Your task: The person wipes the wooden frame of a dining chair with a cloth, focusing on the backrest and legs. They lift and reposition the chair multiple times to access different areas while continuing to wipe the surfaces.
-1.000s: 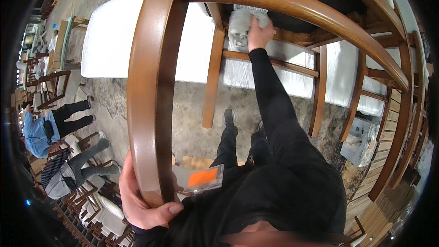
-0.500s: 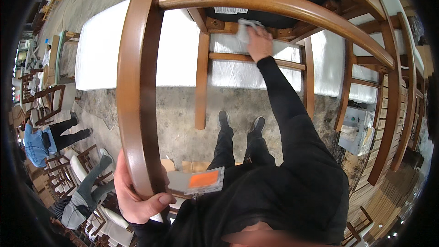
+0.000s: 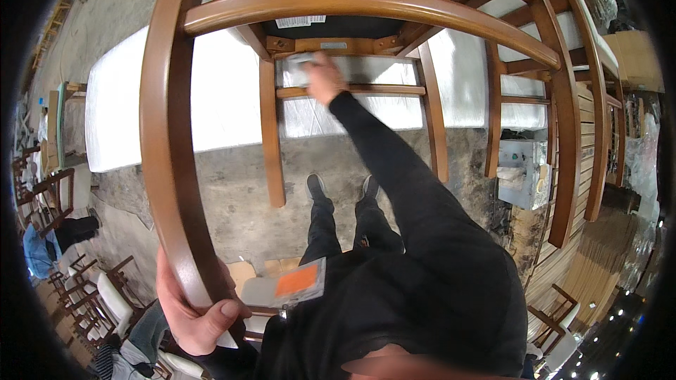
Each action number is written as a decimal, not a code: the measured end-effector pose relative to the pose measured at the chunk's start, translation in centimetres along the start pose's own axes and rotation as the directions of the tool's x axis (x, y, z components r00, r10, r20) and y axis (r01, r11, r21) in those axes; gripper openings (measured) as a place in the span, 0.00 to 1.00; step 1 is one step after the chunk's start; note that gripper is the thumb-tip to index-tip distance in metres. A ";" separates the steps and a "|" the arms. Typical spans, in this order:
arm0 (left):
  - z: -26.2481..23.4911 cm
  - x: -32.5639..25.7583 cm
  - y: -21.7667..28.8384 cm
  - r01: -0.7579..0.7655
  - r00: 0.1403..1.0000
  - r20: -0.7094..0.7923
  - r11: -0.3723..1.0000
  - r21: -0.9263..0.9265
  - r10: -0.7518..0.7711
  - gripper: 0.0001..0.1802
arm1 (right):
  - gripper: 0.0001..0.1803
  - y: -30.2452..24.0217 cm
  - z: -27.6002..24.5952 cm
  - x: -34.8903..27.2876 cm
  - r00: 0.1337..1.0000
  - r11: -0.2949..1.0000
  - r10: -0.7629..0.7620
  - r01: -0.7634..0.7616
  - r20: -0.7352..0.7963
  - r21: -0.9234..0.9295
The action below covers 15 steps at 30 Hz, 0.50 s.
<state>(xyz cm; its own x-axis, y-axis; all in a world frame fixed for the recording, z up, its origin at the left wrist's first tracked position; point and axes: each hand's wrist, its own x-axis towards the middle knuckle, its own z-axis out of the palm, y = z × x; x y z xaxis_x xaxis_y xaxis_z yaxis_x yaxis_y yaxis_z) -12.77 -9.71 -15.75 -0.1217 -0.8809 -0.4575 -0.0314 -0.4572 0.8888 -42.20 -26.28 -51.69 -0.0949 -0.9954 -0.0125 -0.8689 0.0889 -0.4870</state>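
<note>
Left hand (image 3: 193,309) gripping wooden chair (image 3: 165,162), right hand (image 3: 325,79) pressing cloth (image 3: 299,65) on rail

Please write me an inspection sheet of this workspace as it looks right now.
Surface: rough grey concrete floor; a white padded bench beyond the chair.
Job's things: brown wooden chair, turned over, its curved back rail nearest the camera; grey cloth pressed on the frame under the seat.
Clutter: grey box of bits at the right; grey tag with an orange patch on the person's chest.
Hands: left hand grips the back rail; right hand holds the cloth on the frame.
Cables: nothing seen.
Surroundings: more wooden chairs at lower left; another person in blue there; stacked wooden frames at right.
</note>
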 end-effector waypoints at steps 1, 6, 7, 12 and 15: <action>-0.1 0.0 -0.1 0.008 1.000 0.008 1.000 -0.003 -0.008 0.54 | 0.22 2.4 -2.0 -1.3 0.990 0.995 0.040 -0.052 -0.136 -0.081; -0.2 0.1 -0.3 -0.019 1.000 0.023 0.999 -0.050 0.020 0.55 | 0.15 11.7 -6.8 -6.1 0.847 0.906 -0.049 -0.185 -0.530 -0.380; -0.2 0.1 -0.2 -0.007 1.000 0.024 0.999 -0.049 0.008 0.55 | 0.13 12.4 -6.5 -6.8 0.881 0.910 -0.075 -0.131 -0.467 -0.394; 0.0 0.0 0.4 0.035 0.998 0.049 0.999 -0.006 -0.034 0.54 | 0.16 11.3 -3.7 -7.0 0.844 0.953 0.291 -0.299 -0.451 0.054; 0.2 0.1 0.3 0.016 0.999 0.045 1.000 -0.019 -0.015 0.54 | 0.22 9.2 -3.9 -5.0 0.599 0.878 0.478 -0.308 -0.643 0.367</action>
<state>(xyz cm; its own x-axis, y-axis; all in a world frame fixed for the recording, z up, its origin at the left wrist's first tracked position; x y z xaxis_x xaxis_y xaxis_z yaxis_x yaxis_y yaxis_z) -12.98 -9.93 -15.55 -0.1653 -0.8676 -0.4691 -0.0141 -0.4735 0.8807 -51.63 -20.37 -52.67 -0.7845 -0.5306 0.3209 -0.5555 0.3714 -0.7440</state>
